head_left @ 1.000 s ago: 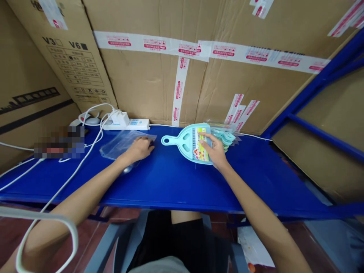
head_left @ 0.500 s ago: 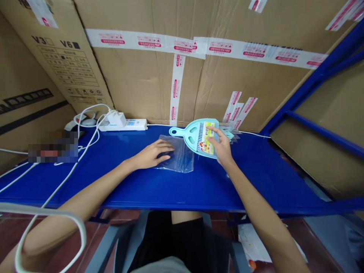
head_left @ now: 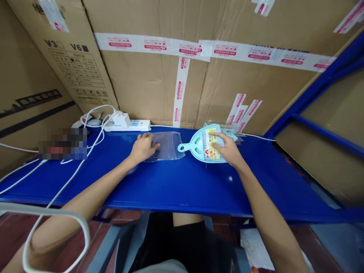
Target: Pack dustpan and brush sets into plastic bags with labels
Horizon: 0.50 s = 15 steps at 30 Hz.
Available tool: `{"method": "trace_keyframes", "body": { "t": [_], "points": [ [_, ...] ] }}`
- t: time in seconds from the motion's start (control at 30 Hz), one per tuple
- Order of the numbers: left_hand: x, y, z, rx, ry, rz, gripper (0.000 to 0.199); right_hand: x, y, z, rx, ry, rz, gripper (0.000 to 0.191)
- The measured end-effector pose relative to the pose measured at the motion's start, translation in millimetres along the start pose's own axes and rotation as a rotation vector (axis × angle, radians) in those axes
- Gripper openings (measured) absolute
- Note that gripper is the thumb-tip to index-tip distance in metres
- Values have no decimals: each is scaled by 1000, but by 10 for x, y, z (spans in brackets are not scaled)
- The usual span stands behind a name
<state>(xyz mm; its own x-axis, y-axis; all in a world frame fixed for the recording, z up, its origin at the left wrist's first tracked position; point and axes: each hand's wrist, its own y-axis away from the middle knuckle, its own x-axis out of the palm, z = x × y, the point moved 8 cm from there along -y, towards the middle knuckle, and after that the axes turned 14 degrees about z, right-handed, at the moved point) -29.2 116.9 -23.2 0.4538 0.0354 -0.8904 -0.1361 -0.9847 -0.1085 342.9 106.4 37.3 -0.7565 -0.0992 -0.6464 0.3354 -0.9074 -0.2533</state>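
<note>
A clear plastic bag [head_left: 169,147] lies flat on the blue table, with my left hand [head_left: 144,147] resting over its left end, fingers apart. To the right, a light-blue dustpan [head_left: 196,146] has its handle pointing left, and the handle's tip overlaps the bag's right edge. A small brush with a colourful label [head_left: 209,142] sits in the pan. My right hand [head_left: 227,148] grips the dustpan's right side, thumb and forefinger over the label. More clear wrapping and a light-blue piece show behind that hand.
A white power strip [head_left: 139,125] with a plug and looping white cables [head_left: 85,151] stands at the back left. Cardboard [head_left: 148,83] walls the back. A blurred dark item lies at the left. Blue metal bars [head_left: 327,132] stand at the right.
My left hand and the plastic bag have shifted left. The dustpan in my right hand has moved slightly right and lower. The camera view has shifted a little.
</note>
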Motion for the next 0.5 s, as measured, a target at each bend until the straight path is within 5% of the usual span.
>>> {"method": "trace_keyframes", "body": {
  "t": [0.2, 0.3, 0.5],
  "points": [
    [108, -151, 139, 3, 440, 150, 65, 75, -19, -40, -10, 6, -76, 49],
    [129, -155, 170, -19, 693, 103, 64, 96, -32, -102, 25, -13, -64, 49],
    [56, -115, 323, -113, 818, -45, 65, -25, -33, -166, 62, 6, -109, 50]
  ]
}}
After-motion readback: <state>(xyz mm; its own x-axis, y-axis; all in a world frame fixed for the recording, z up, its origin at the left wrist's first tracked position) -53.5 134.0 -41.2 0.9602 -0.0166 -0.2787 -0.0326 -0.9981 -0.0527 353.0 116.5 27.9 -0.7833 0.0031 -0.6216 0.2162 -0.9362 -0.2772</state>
